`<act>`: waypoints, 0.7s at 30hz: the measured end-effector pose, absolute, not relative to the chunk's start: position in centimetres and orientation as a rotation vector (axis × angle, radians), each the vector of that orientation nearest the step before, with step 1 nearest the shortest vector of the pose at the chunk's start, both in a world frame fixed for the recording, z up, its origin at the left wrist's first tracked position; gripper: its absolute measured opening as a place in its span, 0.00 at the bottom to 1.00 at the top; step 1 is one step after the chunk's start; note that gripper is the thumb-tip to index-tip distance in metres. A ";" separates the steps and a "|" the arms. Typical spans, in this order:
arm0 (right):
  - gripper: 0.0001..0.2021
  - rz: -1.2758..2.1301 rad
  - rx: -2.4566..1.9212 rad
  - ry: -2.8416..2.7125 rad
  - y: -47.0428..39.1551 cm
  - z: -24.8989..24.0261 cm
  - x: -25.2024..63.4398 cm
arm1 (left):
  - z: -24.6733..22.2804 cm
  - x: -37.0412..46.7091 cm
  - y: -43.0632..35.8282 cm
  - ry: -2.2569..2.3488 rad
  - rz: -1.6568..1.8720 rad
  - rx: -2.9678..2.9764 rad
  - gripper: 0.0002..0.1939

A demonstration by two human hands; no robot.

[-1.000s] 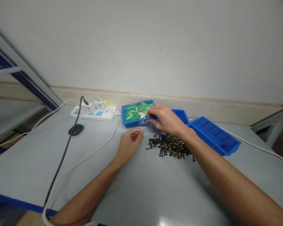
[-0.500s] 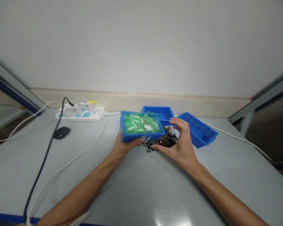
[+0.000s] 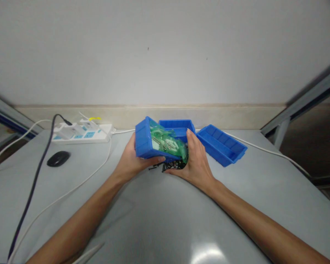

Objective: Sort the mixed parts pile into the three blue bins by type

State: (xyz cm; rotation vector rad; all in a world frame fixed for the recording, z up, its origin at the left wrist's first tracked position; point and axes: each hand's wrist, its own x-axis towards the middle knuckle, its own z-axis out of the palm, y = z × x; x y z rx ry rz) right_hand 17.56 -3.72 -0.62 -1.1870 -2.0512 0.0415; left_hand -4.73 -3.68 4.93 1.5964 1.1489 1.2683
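Note:
My left hand (image 3: 130, 158) is closed around a blue plastic bin (image 3: 143, 139), tilted down toward the right. Inside it lies a green plastic bag (image 3: 167, 140) with white and metal-looking pieces in it. The bag's right end bulges over the bin's lower edge. Beside that end is my right hand (image 3: 196, 161), thumb and fingers spread apart and curved around a pile of black screws (image 3: 173, 165) on the table. The tilted bin hides part of the pile. Whether my right hand touches the bag, I cannot tell.
Behind the hands stands a second blue bin (image 3: 178, 124), with a third blue bin (image 3: 221, 145) set at an angle to its right. At left are a white power strip (image 3: 99, 135) with plugs, a black mouse (image 3: 58, 158) and a dark cable (image 3: 34, 187). A wall closes off the back.
My left hand has tipped the bin from nearly level to a steep slant toward the right, and the bag has slumped that way. My right hand has come closer to the bin's low end.

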 end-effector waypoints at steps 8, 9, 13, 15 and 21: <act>0.66 0.059 -1.178 -2.007 -3.3 -1.0 17.6 | 6.1 -4.3 -4.3 1.205 1.183 1.756 0.47; 0.65 0.059 -1.181 -2.011 -3.3 -0.9 17.6 | 6.1 -4.2 -4.3 1.207 1.177 1.771 0.47; 0.61 0.056 -1.184 -2.021 -3.4 -0.8 17.6 | 6.0 -3.6 -4.3 1.249 1.155 1.901 0.48; 0.59 0.044 -1.186 -2.036 -3.4 -0.8 17.6 | 5.9 -3.3 -4.1 1.277 1.171 2.017 0.49; 0.56 0.017 -1.172 -2.016 -3.2 -1.0 17.9 | 6.3 -2.4 -3.7 1.272 1.129 2.332 0.51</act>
